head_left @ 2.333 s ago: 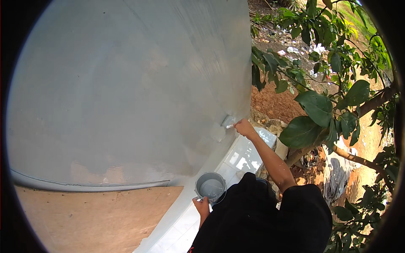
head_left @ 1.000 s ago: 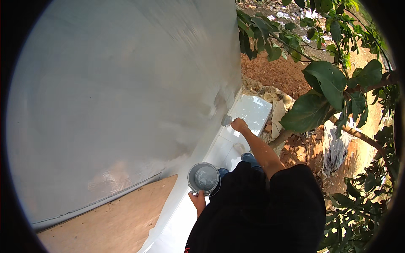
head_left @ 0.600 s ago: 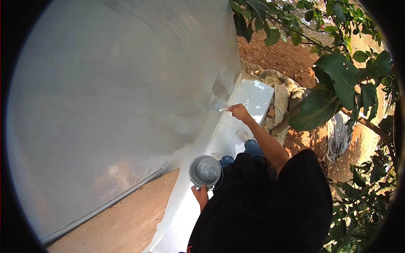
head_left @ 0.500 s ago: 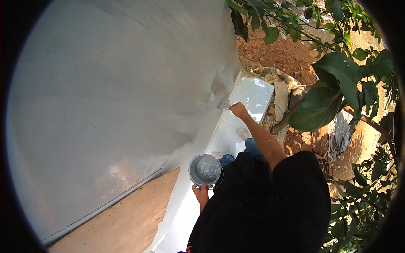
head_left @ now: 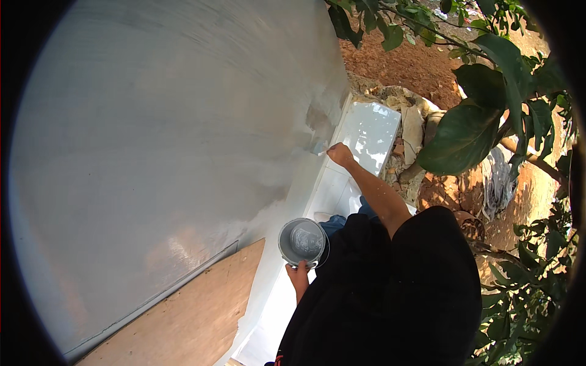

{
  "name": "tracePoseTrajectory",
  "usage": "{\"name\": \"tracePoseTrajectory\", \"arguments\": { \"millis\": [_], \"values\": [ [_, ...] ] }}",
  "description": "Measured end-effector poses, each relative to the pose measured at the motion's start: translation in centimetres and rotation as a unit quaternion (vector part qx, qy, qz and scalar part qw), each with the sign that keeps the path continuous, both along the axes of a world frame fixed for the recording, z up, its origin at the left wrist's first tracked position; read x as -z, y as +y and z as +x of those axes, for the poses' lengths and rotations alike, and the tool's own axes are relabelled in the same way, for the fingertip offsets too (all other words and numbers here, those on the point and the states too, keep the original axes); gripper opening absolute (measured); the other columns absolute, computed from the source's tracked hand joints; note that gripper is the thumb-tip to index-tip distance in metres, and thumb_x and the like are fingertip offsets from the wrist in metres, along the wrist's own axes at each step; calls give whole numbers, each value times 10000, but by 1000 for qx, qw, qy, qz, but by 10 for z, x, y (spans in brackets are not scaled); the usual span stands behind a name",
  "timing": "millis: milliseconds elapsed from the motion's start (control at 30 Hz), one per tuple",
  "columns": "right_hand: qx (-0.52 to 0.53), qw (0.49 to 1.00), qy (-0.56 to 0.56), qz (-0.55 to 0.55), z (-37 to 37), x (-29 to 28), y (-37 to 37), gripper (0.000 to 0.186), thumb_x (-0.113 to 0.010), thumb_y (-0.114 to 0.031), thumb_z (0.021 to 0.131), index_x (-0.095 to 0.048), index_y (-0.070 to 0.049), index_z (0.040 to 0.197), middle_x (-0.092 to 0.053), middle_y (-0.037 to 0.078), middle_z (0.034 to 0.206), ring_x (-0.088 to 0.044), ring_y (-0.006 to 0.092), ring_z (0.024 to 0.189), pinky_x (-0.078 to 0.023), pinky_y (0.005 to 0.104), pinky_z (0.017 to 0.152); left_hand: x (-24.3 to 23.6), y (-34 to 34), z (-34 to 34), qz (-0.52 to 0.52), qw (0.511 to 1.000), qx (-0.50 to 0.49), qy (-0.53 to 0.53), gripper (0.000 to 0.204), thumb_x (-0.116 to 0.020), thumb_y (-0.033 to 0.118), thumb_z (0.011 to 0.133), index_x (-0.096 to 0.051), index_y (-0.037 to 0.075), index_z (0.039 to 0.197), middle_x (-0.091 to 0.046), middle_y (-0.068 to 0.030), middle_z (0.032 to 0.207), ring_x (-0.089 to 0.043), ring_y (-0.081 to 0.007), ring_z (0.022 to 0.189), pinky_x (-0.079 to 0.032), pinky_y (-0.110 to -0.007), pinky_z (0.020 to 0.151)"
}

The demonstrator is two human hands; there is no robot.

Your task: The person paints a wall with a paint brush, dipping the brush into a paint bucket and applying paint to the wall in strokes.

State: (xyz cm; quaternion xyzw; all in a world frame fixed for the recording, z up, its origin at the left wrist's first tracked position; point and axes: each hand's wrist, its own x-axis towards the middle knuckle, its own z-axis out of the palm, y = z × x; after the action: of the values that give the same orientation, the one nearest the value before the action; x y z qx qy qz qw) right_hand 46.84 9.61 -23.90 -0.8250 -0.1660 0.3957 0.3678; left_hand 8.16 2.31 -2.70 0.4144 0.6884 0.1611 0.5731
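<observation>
My left hand (head_left: 298, 279) grips the rim of a small grey bucket (head_left: 307, 239) with grey liquid inside, held beside my dark shirt. My right hand (head_left: 338, 152) is closed on the handle of a paintbrush (head_left: 318, 148), whose flat head lies against the grey painted wall (head_left: 171, 134), near its lower edge. Around and above the brush the paint is uneven, with darker wet patches. Light specks dot my right forearm.
A white tiled ledge (head_left: 363, 131) runs along the wall's foot, with my jeans over it. A tan board (head_left: 177, 311) lies at lower left. Leafy branches (head_left: 464, 140) crowd the right side, above rubble (head_left: 412, 140) and reddish soil (head_left: 409, 67).
The brush has moved up and left along the wall from its place a second ago, staying in my right hand. The view has shifted, and the ledge appears higher. My left hand keeps the bucket.
</observation>
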Motion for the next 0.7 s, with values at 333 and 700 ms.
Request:
{"name": "tracePoseTrajectory", "arguments": {
  "millis": [333, 700],
  "values": [
    [39, 989, 127, 64, -20, -20, -25, 347, -565, -242, 787, -703, 1, 993, -688, 226, 876, -661, 395, 847, -508, 402, 810, 5, -6, -4, 4, 1000, -26, 13, 360, -649, 122, 795, -426, 14, 1057, -603, -150, 889, -668, -228, 704, -562, -332, 662],
    [56, 980, 159, 107, -45, -89, -33, 364, -614, -304, 812, -705, 15, 962, -687, 235, 860, -672, 361, 841, -508, 401, 781, 14, 1, 4, -3, 998, -56, 22, 349, -649, 120, 780, -400, 27, 1008, -589, -143, 849, -662, -222, 682, -564, -320, 637]
  ]
}}
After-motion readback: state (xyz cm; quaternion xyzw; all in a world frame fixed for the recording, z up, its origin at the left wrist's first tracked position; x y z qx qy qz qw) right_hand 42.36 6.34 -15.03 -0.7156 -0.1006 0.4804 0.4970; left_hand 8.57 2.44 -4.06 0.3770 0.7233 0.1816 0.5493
